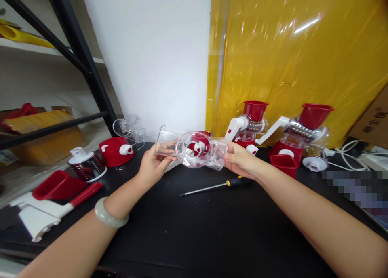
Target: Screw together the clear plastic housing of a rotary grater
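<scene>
Between both hands I hold a clear plastic grater housing (194, 150) above the black table, its round opening facing me. My left hand (156, 163) grips the wide chute end, fingers closed around it. At the other end, my right hand (241, 159) clasps the narrower part. Through the clear plastic shows a red grater base (203, 138) with a white knob, standing behind. Below the housing lies a screwdriver (209, 188) with a black and yellow handle, partly under my right hand.
On the left are a red base (116, 152), a drum grater (87, 165), a red hopper (59, 185) and a white part with a red handle (57, 209). Another clear housing (130, 128) stands behind. Two assembled rotary graters (254, 124) stand right, near white cables (348, 156).
</scene>
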`<action>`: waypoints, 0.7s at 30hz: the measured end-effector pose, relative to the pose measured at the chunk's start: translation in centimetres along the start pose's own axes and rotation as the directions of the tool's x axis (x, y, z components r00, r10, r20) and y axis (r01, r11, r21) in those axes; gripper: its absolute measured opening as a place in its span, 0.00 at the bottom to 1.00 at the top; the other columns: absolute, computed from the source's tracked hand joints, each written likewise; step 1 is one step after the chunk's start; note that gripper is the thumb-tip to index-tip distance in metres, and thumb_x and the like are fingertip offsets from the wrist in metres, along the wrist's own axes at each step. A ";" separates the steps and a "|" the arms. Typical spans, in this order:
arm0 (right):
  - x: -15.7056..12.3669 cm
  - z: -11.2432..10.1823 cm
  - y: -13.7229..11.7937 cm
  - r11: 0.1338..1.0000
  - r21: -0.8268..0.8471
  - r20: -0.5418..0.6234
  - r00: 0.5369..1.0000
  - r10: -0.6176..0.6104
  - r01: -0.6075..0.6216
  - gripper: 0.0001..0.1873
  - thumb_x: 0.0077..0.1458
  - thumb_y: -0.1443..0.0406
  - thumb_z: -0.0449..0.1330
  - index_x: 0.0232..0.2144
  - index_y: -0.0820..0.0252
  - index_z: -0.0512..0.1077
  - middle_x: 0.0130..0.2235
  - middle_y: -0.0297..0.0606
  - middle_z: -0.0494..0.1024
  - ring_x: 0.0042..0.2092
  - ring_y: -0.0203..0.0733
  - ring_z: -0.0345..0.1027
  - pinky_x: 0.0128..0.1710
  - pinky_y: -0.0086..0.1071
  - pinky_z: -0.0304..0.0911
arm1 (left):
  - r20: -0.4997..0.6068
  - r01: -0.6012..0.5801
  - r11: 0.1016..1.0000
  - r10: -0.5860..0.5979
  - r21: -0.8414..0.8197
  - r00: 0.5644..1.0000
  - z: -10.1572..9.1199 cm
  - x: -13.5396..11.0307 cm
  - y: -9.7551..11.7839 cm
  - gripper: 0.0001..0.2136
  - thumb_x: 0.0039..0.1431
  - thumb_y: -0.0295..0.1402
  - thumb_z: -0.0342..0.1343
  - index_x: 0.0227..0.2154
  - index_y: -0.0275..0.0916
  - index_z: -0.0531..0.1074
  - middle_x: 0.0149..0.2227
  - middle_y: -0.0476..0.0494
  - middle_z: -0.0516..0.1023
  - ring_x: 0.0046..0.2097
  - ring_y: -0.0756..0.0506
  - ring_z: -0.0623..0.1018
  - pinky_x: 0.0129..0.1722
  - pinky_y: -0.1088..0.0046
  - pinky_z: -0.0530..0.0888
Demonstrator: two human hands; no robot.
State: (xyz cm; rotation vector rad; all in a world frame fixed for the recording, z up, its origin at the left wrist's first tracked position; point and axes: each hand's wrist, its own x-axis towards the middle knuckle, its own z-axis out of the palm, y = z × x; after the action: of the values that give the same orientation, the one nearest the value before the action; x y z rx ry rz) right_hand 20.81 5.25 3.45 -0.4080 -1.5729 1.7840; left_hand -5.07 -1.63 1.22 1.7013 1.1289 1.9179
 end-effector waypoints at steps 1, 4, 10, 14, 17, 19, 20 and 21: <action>0.0 -0.1 0.1 0.999 -0.031 -0.012 1.000 -0.017 0.016 0.31 0.30 0.49 0.76 0.31 0.54 0.66 0.34 0.30 0.75 0.36 0.40 0.73 0.41 0.40 0.69 | 0.011 0.036 0.999 -0.035 -0.019 0.999 0.0 0.1 0.1 0.12 0.40 0.32 0.73 0.27 0.39 0.76 0.36 0.39 0.82 0.43 0.38 0.81 0.46 0.62 0.78; 0.1 -0.5 0.3 0.978 -0.193 -0.041 0.995 -0.092 0.083 0.32 0.33 0.52 0.76 0.32 0.52 0.60 0.33 0.28 0.73 0.36 0.40 0.72 0.40 0.40 0.69 | 0.096 0.260 0.938 -0.244 -0.229 0.965 0.2 0.2 0.4 0.28 0.36 0.31 0.75 0.42 0.44 0.70 0.42 0.42 0.80 0.40 0.41 0.82 0.42 0.62 0.79; -0.8 0.3 -0.5 0.594 -0.771 0.033 0.945 -0.325 0.231 0.36 0.32 0.54 0.76 0.36 0.51 0.57 0.41 0.34 0.65 0.41 0.44 0.68 0.41 0.43 0.70 | 0.356 0.587 0.612 -0.468 -0.530 0.809 0.6 -0.4 0.3 0.40 0.34 0.53 0.72 0.51 0.48 0.61 0.52 0.35 0.76 0.51 0.35 0.80 0.47 0.58 0.78; -1.5 1.7 -1.2 0.202 -0.929 0.220 0.903 -0.368 0.309 0.37 0.32 0.52 0.76 0.39 0.54 0.61 0.44 0.40 0.66 0.43 0.50 0.68 0.40 0.45 0.71 | 0.332 0.682 0.557 -0.604 -0.474 0.724 0.9 -0.7 0.0 0.25 0.52 0.55 0.61 0.43 0.41 0.68 0.46 0.32 0.79 0.47 0.35 0.82 0.44 0.57 0.80; -1.6 2.0 -1.2 0.058 -0.936 0.304 0.879 -0.368 0.348 0.38 0.32 0.49 0.76 0.42 0.56 0.64 0.45 0.43 0.69 0.46 0.55 0.69 0.42 0.47 0.70 | 0.282 0.699 0.581 -0.648 -0.418 0.707 1.2 -0.8 0.3 0.15 0.54 0.41 0.66 0.41 0.41 0.72 0.46 0.36 0.79 0.44 0.38 0.82 0.35 0.62 0.83; -1.5 1.8 -1.1 0.050 -0.937 0.302 0.874 -0.381 0.346 0.39 0.32 0.46 0.75 0.42 0.56 0.66 0.45 0.43 0.71 0.46 0.55 0.69 0.43 0.47 0.70 | 0.217 0.667 0.606 -0.648 -0.434 0.730 1.3 -0.7 0.5 0.14 0.53 0.37 0.67 0.41 0.41 0.73 0.46 0.38 0.80 0.43 0.39 0.82 0.31 0.64 0.83; -1.4 1.6 -1.1 0.066 -0.936 0.295 0.872 -0.390 0.346 0.38 0.32 0.46 0.74 0.42 0.55 0.66 0.44 0.43 0.71 0.45 0.54 0.70 0.42 0.46 0.70 | 0.197 0.656 0.610 -0.648 -0.443 0.736 1.4 -0.7 0.6 0.14 0.52 0.37 0.67 0.40 0.41 0.73 0.45 0.38 0.80 0.42 0.39 0.82 0.30 0.65 0.83; -1.3 1.4 -1.1 0.088 -0.933 0.288 0.870 -0.400 0.349 0.37 0.33 0.45 0.74 0.41 0.55 0.66 0.43 0.42 0.71 0.45 0.53 0.70 0.42 0.46 0.70 | 0.184 0.651 0.611 -0.650 -0.451 0.738 1.5 -0.6 0.7 0.15 0.52 0.37 0.68 0.40 0.40 0.74 0.45 0.39 0.80 0.41 0.39 0.82 0.29 0.64 0.83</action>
State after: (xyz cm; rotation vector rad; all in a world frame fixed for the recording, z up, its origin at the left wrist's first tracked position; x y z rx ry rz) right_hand 21.11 3.32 4.50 -0.5143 -2.3660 0.0891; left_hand -3.39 -2.02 1.25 0.8330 0.9557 1.5250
